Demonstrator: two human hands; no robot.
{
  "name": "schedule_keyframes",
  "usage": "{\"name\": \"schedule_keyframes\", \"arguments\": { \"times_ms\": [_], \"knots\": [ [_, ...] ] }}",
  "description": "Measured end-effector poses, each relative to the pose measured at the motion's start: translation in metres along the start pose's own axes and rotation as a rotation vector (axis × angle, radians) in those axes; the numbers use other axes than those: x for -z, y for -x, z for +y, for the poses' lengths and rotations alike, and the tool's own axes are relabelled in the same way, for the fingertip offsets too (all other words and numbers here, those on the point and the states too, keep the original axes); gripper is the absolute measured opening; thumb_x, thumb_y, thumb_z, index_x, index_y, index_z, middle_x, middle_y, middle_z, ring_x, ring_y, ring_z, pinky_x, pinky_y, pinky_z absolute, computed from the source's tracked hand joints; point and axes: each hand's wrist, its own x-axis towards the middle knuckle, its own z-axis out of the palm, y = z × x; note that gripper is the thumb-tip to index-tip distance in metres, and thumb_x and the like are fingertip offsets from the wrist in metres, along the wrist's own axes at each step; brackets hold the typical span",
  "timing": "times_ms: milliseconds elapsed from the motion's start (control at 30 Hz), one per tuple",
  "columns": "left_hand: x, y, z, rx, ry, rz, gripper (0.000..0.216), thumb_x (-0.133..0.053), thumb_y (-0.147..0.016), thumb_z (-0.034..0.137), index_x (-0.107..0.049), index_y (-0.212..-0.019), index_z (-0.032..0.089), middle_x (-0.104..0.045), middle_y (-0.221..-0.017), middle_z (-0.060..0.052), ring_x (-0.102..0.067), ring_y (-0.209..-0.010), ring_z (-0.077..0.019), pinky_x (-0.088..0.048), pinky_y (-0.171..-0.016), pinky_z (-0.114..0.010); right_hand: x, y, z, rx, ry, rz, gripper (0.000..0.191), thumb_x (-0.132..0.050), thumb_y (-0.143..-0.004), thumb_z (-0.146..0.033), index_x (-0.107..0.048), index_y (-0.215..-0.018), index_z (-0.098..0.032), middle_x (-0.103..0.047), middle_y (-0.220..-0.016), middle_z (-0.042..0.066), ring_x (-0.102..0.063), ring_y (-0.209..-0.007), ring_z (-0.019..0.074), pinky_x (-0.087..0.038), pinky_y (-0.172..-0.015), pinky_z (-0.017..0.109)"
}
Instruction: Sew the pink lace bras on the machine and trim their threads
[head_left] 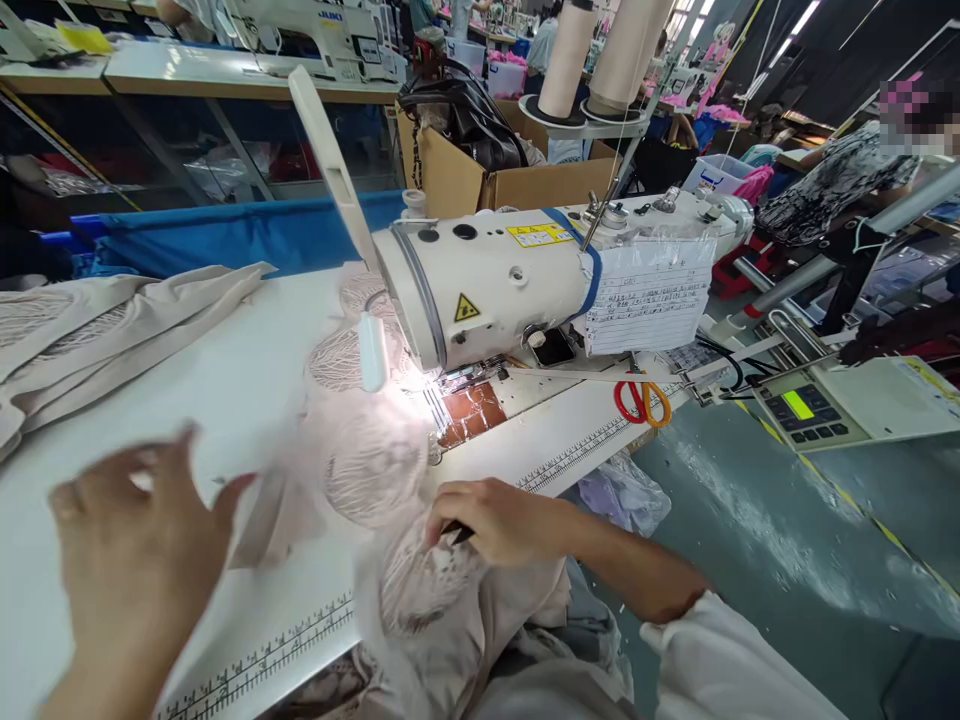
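Note:
A pale pink lace garment (375, 470) lies on the white table (225, 380) in front of the sewing machine (510, 280), blurred by motion. My left hand (142, 540) hovers at the garment's left edge with fingers spread, its thumb touching the fabric. My right hand (495, 520) is closed on the garment near the table's front edge, with a small dark object showing under the fingers. The fabric trails off the table toward my lap.
More beige fabric (112, 320) is piled at the table's left. Red-and-orange scissors (641, 400) lie right of the machine, beside a control panel (806, 410). Behind stand a cardboard box (480, 170) and thread cones (600, 60). A person (840, 190) sits at right.

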Motion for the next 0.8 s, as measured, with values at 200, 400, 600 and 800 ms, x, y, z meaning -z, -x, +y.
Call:
{"name": "schedule_keyframes", "arguments": {
  "times_ms": [200,400,600,800],
  "knots": [
    [-0.025,0.093,0.055,-0.154,0.690,-0.400,0.047,-0.059,-0.083,0.062,-0.074,-0.068,0.021,-0.074,-0.085,-0.010,-0.065,-0.083,-0.0278,-0.051,-0.076,-0.039,-0.025,-0.006,0.011,-0.040,-0.027,0.310,0.031,-0.044,-0.075,0.007,-0.056,-0.085,-0.020,-0.064,-0.089,0.001,-0.060,-0.081,0.0132,-0.046,-0.074,0.022],
    [-0.007,0.110,0.085,0.758,1.335,-0.616,0.056,-0.075,-0.070,0.066,-0.077,-0.099,0.018,-0.075,-0.081,-0.007,-0.068,-0.075,-0.0271,-0.056,-0.068,-0.036,-0.034,-0.013,0.015,-0.304,0.264,0.419,0.019,-0.057,-0.085,-0.006,-0.057,-0.098,-0.020,-0.064,-0.079,0.000,-0.057,-0.067,0.0166,-0.041,-0.063,0.026],
    [-0.015,0.109,0.083,0.615,1.271,-0.636,0.057,-0.073,-0.068,0.072,-0.076,-0.085,0.017,-0.071,-0.069,-0.005,-0.067,-0.078,-0.0269,-0.057,-0.070,-0.034,-0.025,-0.023,0.011,-0.209,-0.028,0.362,0.032,-0.055,-0.099,-0.026,-0.044,-0.069,-0.021,-0.055,-0.074,-0.001,-0.055,-0.073,0.0142,-0.043,-0.069,0.026],
    [-0.016,0.111,0.079,0.458,0.977,-0.604,0.061,-0.045,-0.086,0.077,-0.052,-0.064,0.020,-0.059,-0.059,-0.002,-0.053,-0.060,-0.0182,-0.046,-0.056,-0.027,-0.040,-0.030,0.013,-0.320,-0.213,0.430,0.047,-0.060,-0.094,-0.036,-0.034,-0.059,-0.021,-0.034,-0.050,-0.008,-0.037,-0.054,0.0093,-0.028,-0.056,0.024]
  ]
}}
